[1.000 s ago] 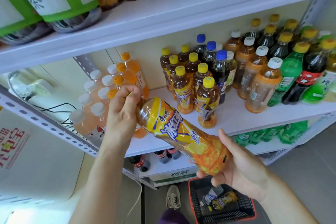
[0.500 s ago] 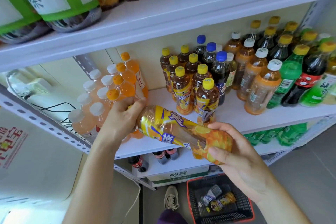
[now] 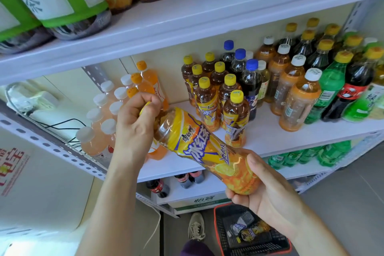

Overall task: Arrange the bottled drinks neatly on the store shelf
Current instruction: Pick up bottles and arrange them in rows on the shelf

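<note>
Showing glossy clear plastic on tea bottle [image 3: 166,130], shiny printed film label [image 3: 199,147]; looking smooth matt on shelf [image 3: 280,137], perforated metal on rail [image 3: 52,148], plastic mesh on basket [image 3: 217,228].

The iced tea bottle [image 3: 203,147] with a yellow and orange label lies tilted in front of the white shelf [image 3: 270,137], cap end up-left, base lower-right, held at both ends. Matching yellow-capped bottles [image 3: 235,114] stand upright in rows on the shelf just behind it
</note>
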A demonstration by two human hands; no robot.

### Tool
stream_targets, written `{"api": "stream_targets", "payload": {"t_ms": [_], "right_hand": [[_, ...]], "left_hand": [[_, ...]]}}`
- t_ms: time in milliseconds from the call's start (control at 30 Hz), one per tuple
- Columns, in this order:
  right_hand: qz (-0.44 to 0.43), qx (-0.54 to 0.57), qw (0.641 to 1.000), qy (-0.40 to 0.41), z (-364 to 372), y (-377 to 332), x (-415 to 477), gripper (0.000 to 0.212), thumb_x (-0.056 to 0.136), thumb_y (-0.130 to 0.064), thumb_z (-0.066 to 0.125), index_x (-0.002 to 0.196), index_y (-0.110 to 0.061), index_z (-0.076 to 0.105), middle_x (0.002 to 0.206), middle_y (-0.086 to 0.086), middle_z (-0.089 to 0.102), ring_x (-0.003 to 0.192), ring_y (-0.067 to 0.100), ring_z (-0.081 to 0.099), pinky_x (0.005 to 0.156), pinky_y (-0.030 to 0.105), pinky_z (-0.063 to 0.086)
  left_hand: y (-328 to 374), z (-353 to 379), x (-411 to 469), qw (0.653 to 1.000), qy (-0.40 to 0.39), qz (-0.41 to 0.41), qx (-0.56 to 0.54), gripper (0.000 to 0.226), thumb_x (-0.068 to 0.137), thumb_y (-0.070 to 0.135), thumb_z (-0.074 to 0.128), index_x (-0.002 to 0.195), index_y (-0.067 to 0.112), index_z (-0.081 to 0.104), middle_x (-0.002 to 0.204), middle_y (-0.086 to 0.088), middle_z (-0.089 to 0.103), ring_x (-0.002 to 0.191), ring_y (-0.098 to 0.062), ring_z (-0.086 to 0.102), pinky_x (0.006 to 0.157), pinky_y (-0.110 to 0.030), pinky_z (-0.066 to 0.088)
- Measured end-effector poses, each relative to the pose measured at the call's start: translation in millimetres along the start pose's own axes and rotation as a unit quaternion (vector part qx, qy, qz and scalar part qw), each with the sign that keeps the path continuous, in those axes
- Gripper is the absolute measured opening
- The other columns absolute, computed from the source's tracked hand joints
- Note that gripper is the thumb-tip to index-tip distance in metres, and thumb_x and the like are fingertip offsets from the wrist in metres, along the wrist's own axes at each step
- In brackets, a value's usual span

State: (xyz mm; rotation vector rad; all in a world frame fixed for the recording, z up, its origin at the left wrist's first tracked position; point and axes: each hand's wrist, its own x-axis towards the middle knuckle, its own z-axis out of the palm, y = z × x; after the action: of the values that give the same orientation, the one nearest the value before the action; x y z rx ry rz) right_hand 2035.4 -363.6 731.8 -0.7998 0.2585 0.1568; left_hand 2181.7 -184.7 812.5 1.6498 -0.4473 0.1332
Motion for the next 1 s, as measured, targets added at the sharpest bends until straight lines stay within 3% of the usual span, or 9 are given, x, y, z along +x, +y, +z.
{"api": "stream_targets", "payload": {"t_ms": [67,133,200,333,533,700,833,933,1000], "right_hand": [[-0.019,0.010,1.000,-0.006,-8.9,5.6,-6.5,0.090,0.050,-0.046,0.095,0.124,-0.010,0.057,0.101,0.031,0.063,0.069,0.038,0.064,0.058,0.038,0.058],[-0.051,0.005,0.998,-0.026,-13.3,8.7,-9.5,0.070,0.061,-0.038,0.092,0.119,-0.015,0.060,0.110,0.024,0.064,0.082,0.037,0.065,0.069,0.039,0.057],[-0.074,-0.017,0.997,-0.033,-13.3,9.4,-8.3,0.063,0.066,-0.031,0.091,0.120,-0.019,0.060,0.116,0.018,0.066,0.093,0.034,0.066,0.078,0.040,0.056],[-0.113,-0.085,0.990,0.020,-17.4,10.7,-9.2,0.060,0.065,-0.021,0.088,0.118,-0.024,0.061,0.115,0.013,0.068,0.100,0.030,0.067,0.087,0.043,0.056],[-0.126,-0.103,0.986,0.035,-23.2,10.2,-8.4,0.060,0.062,-0.012,0.084,0.116,-0.021,0.060,0.122,0.023,0.063,0.109,0.040,0.060,0.104,0.056,0.043],[-0.124,-0.114,0.984,0.055,-25.2,12.3,-0.5,0.072,0.052,-0.025,0.095,0.116,-0.025,0.062,0.121,0.021,0.064,0.115,0.050,0.056,0.108,0.062,0.037],[-0.099,-0.231,0.965,0.080,-27.3,14.0,6.6,0.056,0.068,-0.029,0.085,0.118,-0.040,0.061,0.118,-0.001,0.069,0.112,0.026,0.065,0.105,0.052,0.045],[-0.088,-0.392,0.911,0.095,-29.2,15.1,16.0,0.040,0.083,-0.035,0.076,0.113,-0.052,0.057,0.117,-0.019,0.066,0.107,-0.004,0.061,0.096,0.028,0.050],[-0.103,-0.442,0.880,0.141,-29.9,11.2,22.2,0.034,0.086,-0.034,0.072,0.112,-0.050,0.056,0.119,-0.019,0.062,0.107,-0.007,0.059,0.082,0.013,0.048]], "left_hand": [[-1.1,2.4,1.3,0.999,0.026,-0.027,0.004,0.020,0.082,0.019,0.055,0.065,0.027,0.062,0.063,0.012,0.059,0.057,-0.006,0.051,0.053,-0.018,0.043],[-2.0,3.5,3.9,0.997,0.053,-0.057,0.016,0.022,0.081,0.021,0.057,0.060,0.028,0.062,0.058,0.012,0.057,0.053,-0.006,0.049,0.050,-0.018,0.042],[-5.1,1.9,7.3,0.993,0.054,-0.081,0.066,0.028,0.086,0.023,0.059,0.058,0.023,0.061,0.054,0.013,0.054,0.050,-0.005,0.047,0.048,-0.017,0.040],[-16.0,-4.5,10.1,0.978,-0.001,-0.159,0.133,0.039,0.088,0.041,0.061,0.075,0.005,0.060,0.065,-0.018,0.057,0.061,-0.020,0.051,0.063,-0.035,0.044],[-22.8,-4.0,2.6,0.978,-0.020,-0.163,0.124,0.030,0.082,0.043,0.061,0.070,0.015,0.062,0.058,-0.006,0.056,0.056,-0.021,0.049,0.056,-0.036,0.043],[-19.7,-6.0,-1.3,0.984,-0.074,-0.164,0.019,0.030,0.081,0.048,0.073,0.083,0.019,0.064,0.070,-0.007,0.059,0.063,-0.020,0.052,0.060,-0.035,0.044],[-14.1,-3.7,-1.1,0.986,-0.132,-0.103,0.013,0.022,0.082,0.040,0.073,0.088,0.021,0.063,0.069,-0.003,0.054,0.064,-0.019,0.047,0.060,-0.030,0.041],[-10.8,10.3,-1.1,0.983,-0.139,0.005,0.121,0.010,0.084,0.036,0.065,0.087,0.027,0.061,0.068,0.009,0.058,0.060,-0.011,0.051,0.054,-0.025,0.044],[-11.0,20.7,-3.4,0.964,-0.145,0.072,0.209,0.011,0.084,0.041,0.064,0.087,0.031,0.059,0.073,0.010,0.061,0.062,-0.010,0.055,0.055,-0.027,0.046]]}}
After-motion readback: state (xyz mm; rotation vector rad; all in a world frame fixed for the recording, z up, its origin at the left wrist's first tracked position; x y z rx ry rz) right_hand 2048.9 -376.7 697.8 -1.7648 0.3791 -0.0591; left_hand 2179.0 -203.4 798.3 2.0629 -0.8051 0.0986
